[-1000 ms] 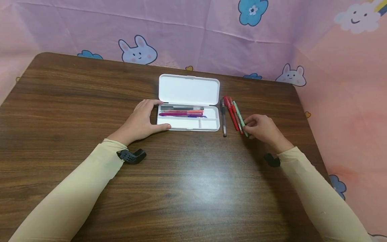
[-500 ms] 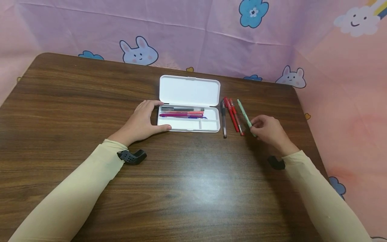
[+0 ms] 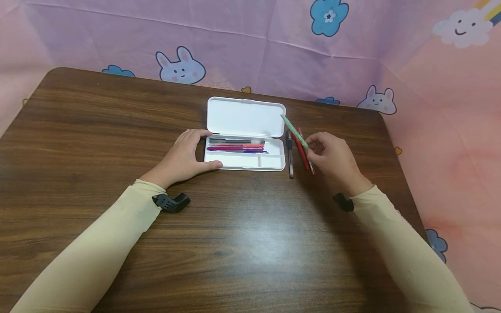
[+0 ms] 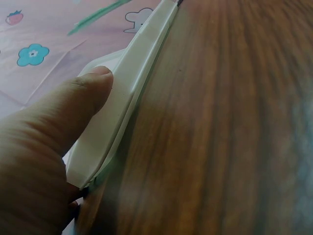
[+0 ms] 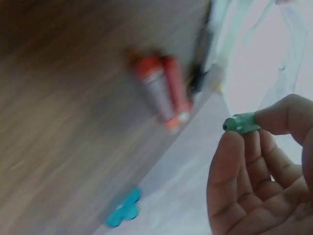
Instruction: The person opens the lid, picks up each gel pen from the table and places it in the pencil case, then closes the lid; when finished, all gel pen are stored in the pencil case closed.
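A white pencil case (image 3: pixel 232 161) lies with its lid back, several pens (image 3: pixel 235 148) in its rear compartment. My left hand (image 3: pixel 181 157) grips the case's left end, thumb at the front edge and fingers toward the hinge. In the left wrist view the thumb presses on the case's wall (image 4: pixel 122 103). My right hand (image 3: pixel 332 156) pinches a light green pen (image 3: pixel 294 132) by one end between thumb and fingers. The pen is raised and tilted, its far tip overlapping the lid's right edge in the head view. In the right wrist view only the pen's end (image 5: pixel 242 123) shows.
Right of the case, a black pen (image 3: pixel 290 158) and two red pens (image 3: pixel 302 157) lie on the brown wooden table (image 3: pixel 219 234), partly below the green pen. A patterned cloth (image 3: pixel 242 39) hangs behind the table, and a pink one stands along its right side.
My right hand first slid the green pen right, away from the red pens. It then lifted the pen and swung it left toward the case. The left hand stays put.
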